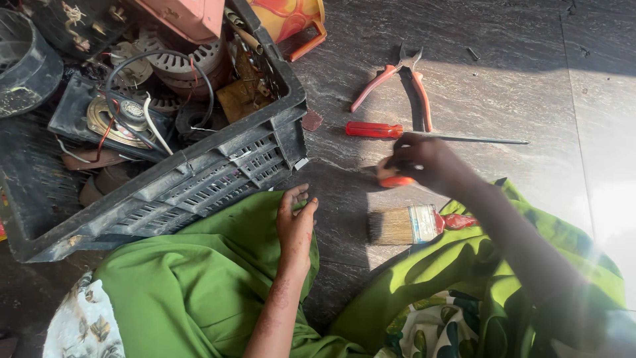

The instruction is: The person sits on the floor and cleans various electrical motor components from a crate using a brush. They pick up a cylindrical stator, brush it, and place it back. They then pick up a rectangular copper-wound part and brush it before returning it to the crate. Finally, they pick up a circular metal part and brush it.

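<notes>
My left hand (pixel 295 222) lies loose and empty on my green-clad knee (pixel 205 278), fingers slack, so it steadies nothing. Just past my lap the paintbrush (pixel 405 225) lies flat on the stone floor (pixel 503 59), bristles toward my left; a careless sweep of my forearm could knock it aside. My right hand (pixel 424 162) is clenched round a short orange-handled tool (pixel 395 180) low against the floor, and I judge the grip shallow, so it could slip out. Just beyond my knuckles lies the red-handled screwdriver (pixel 397 130), its long shaft pointing right; I might set it rolling. Farther off, the orange pliers (pixel 397 83) lie open-jawed. On my left the black crate (pixel 199 179) of motor parts and loose wires could snag my sleeve.
</notes>
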